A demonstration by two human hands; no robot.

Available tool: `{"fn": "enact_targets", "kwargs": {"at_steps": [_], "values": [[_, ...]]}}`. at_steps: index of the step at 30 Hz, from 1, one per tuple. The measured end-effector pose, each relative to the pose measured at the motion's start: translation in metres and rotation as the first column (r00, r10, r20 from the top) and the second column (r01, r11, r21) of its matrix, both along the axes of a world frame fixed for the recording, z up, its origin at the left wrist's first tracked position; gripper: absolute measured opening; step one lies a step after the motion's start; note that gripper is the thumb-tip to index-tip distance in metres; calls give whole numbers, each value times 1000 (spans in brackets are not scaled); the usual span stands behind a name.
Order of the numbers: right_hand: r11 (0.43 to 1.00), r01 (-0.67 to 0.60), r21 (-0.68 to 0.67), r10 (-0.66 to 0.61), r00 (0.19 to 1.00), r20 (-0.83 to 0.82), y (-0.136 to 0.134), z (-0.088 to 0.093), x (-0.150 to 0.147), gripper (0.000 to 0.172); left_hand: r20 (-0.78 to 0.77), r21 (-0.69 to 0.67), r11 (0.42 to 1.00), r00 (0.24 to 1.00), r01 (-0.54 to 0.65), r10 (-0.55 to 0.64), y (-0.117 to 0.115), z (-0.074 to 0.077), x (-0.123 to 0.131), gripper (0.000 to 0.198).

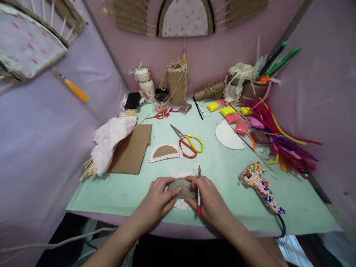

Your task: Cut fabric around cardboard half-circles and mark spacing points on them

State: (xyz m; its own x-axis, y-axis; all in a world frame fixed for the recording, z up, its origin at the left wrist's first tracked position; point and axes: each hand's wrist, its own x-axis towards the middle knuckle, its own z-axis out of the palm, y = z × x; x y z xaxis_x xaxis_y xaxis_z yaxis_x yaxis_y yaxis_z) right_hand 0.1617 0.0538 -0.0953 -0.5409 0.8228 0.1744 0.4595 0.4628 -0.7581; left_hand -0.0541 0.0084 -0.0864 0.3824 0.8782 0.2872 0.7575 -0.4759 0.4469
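Note:
Close to the table's front edge, a clear half-round protractor (181,182) with scale marks lies over a brown cardboard piece. Beneath it is white cloth with pink spots (182,204). My left hand (159,196) grips the left side of the protractor, thumb on top of it. On the other side, my right hand (208,193) touches the protractor's right edge with thumb and fingertips. A red pen (199,207) stands out between the fingers of that hand, pointing away from me. Beyond them lies a cardboard half-circle (166,151) edged with the spotted cloth.
Scissors (183,141) lie open mid-table. Left are a cardboard sheet (133,155), spotted cloth (111,137) and sticks. Right are a flowered glue gun (263,187), a white half-circle (228,136) and pipe cleaners (292,148). A twine spool (177,83) and bottle (146,85) stand behind.

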Motion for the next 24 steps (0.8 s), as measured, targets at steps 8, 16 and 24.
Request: {"fn": "enact_targets", "kwargs": {"at_steps": [8,16,24], "values": [[997,77,-2,-77,996,41,6,23,7,37,21,44,999,1000,-21,20,1,-2,2,30],[992,88,87,-124,684,719,81,75,19,20,25,89,996,1000,-2,0,4,-13,-6,34],[996,27,87,-91,423,902,145,83,7,39,79,183,982,996,-54,40,4,-37,-4,39]]}}
